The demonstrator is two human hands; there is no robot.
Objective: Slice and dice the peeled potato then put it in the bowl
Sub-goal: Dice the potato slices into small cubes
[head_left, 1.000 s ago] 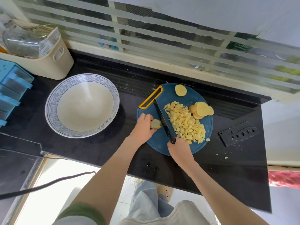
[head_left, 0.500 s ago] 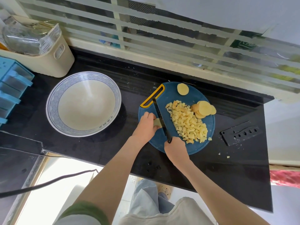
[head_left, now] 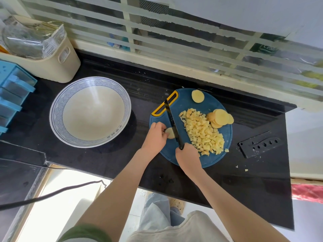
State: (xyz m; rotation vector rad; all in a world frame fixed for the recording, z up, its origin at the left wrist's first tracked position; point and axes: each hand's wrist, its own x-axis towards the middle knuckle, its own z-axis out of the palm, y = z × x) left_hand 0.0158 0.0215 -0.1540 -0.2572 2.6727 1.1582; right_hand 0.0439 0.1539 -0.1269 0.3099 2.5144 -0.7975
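Dicing step. At the board's (head_left: 209, 159) left edge the left hand (head_left: 155, 135) pinches a slice (head_left: 169, 133); the right hand (head_left: 187, 154) grips the knife (head_left: 172, 122), its blade against the slice. Dice (head_left: 202, 131) cover the board's centre; the bowl (head_left: 57, 109) sits left of the board. Next: cut downward, clear of the left hand.

1. The right hand (head_left: 187, 157) wraps the knife (head_left: 172, 123) handle, hiding it; only the black blade shows.
2. The potato piece (head_left: 169, 133) is partly covered by the left hand (head_left: 155, 135) fingertips and by the blade.
3. The cutting board (head_left: 218, 158) has its near-left edge hidden under the right hand.
4. In the stacked potato slices (head_left: 221, 117), the top one covers most of the lower ones.
5. The blue drawer unit (head_left: 12, 95) is cut off by the left edge.
6. The cream bin (head_left: 52, 62), far left, is cropped too; its crumpled clear contents cannot be identified.
7. The marks on the bowl (head_left: 57, 109) near rim are too small to read.
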